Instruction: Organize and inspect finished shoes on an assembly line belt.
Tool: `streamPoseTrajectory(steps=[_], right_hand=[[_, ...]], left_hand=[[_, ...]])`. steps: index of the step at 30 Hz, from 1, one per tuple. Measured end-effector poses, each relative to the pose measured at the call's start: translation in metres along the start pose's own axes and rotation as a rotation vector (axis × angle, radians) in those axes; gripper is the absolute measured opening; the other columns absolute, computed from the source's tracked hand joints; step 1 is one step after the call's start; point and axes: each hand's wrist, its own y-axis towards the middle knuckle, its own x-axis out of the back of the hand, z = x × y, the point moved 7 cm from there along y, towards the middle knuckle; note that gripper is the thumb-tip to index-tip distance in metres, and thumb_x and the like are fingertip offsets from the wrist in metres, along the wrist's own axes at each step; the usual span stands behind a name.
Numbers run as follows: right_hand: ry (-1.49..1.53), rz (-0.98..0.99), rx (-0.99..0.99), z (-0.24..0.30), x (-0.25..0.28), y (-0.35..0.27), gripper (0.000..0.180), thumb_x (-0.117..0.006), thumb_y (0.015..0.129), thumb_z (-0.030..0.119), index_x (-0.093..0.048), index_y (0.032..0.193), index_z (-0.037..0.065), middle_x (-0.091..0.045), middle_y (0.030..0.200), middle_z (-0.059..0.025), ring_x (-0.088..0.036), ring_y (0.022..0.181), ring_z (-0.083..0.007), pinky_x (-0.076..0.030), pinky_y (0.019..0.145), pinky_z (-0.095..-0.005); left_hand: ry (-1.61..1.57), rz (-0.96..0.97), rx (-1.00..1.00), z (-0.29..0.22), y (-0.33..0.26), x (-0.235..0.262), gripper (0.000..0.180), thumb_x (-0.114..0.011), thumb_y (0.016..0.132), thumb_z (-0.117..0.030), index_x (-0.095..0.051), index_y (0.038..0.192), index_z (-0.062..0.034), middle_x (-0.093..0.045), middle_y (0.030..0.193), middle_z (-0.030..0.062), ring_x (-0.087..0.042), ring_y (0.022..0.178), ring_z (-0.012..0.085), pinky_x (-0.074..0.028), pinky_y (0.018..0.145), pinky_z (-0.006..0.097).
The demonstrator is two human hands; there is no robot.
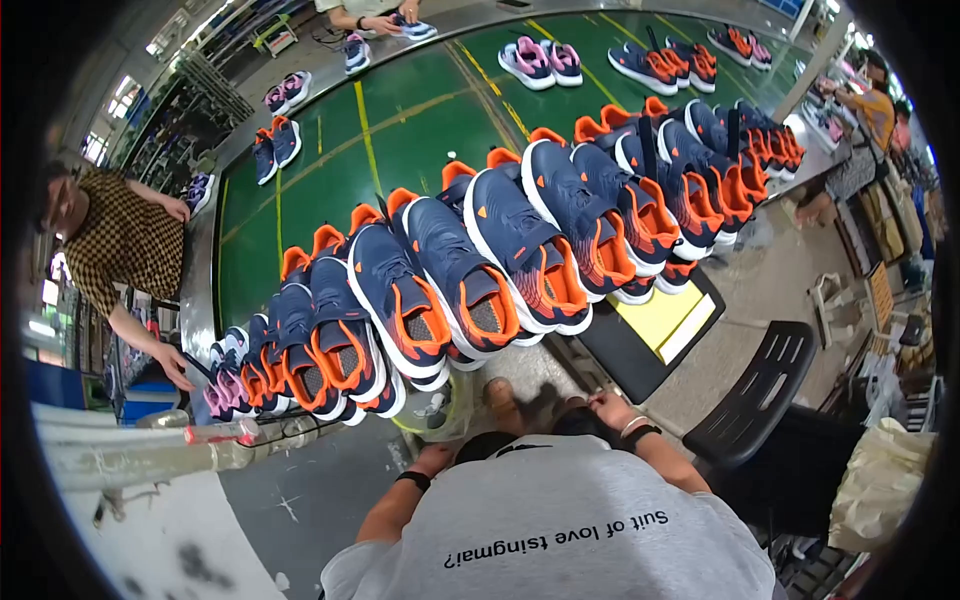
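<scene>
Green conveyor belt (420, 110) filled the background, with pairs of navy and pink shoes spaced along it and other workers at its edges. Nearer, a long row of navy-and-orange shoes (500, 250) stood overlapping on a rack at the bench edge (640, 370), toes hanging past it. The person's left hand (432, 458) and right hand (608, 408) were low, just under that row, both close about a dark object (545, 420) between them; whether the fingers of either grip were closed or apart, I could not tell, since a grey shirt hid much of them. Any upward jolt of an arm could, in my judgement, knock the overhanging shoes loose, and one slipping could carry its neighbours down.
</scene>
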Motion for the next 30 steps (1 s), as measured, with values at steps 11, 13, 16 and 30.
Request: streamPoseTrajectory(steps=[11, 13, 16, 30], right_hand=[[-0.088, 0.138, -0.046, -0.046, 0.007, 0.032, 0.028, -0.059, 0.081, 0.026, -0.062, 0.096, 0.003, -0.065, 0.092, -0.0147, -0.061, 0.088, -0.027, -0.046, 0.08, -0.0324], [-0.018, 0.122, -0.084, -0.052, 0.021, 0.033, 0.03, -0.057, 0.081, 0.028, -0.062, 0.096, 0.002, -0.064, 0.093, -0.017, -0.06, 0.091, -0.0298, -0.046, 0.081, -0.0338], [0.064, 0.09, -0.119, -0.07, 0.04, 0.035, 0.032, -0.057, 0.081, 0.028, -0.061, 0.097, 0.001, -0.063, 0.095, -0.0193, -0.059, 0.093, -0.0325, -0.046, 0.082, -0.0344], [0.973, -0.377, -0.269, -0.076, 0.156, 0.013, 0.022, -0.057, 0.085, 0.021, -0.05, 0.074, 0.004, -0.05, 0.062, -0.0019, -0.045, 0.049, -0.0102, -0.039, 0.045, -0.0248]], left_hand=[[0.079, 0.179, 0.183, -0.159, -0.029, 0.018, 0.035, -0.055, 0.081, -0.036, -0.064, 0.093, -0.0047, -0.063, 0.092, 0.0179, -0.06, 0.09, 0.0335, -0.047, 0.077, 0.04], [0.054, 0.155, 0.215, -0.162, -0.026, 0.015, 0.036, -0.058, 0.078, -0.037, -0.063, 0.097, -0.0069, -0.064, 0.093, 0.0154, -0.06, 0.091, 0.031, -0.047, 0.078, 0.038], [0.027, 0.145, 0.188, -0.166, -0.011, 0.01, 0.037, -0.059, 0.079, -0.039, -0.063, 0.096, -0.0059, -0.063, 0.094, 0.0167, -0.06, 0.092, 0.0319, -0.046, 0.079, 0.038], [0.039, 0.115, -0.012, -0.184, 0.044, 0.016, 0.032, -0.06, 0.079, -0.032, -0.064, 0.096, -0.0055, -0.064, 0.094, 0.0161, -0.061, 0.092, 0.0297, -0.047, 0.078, 0.037]])
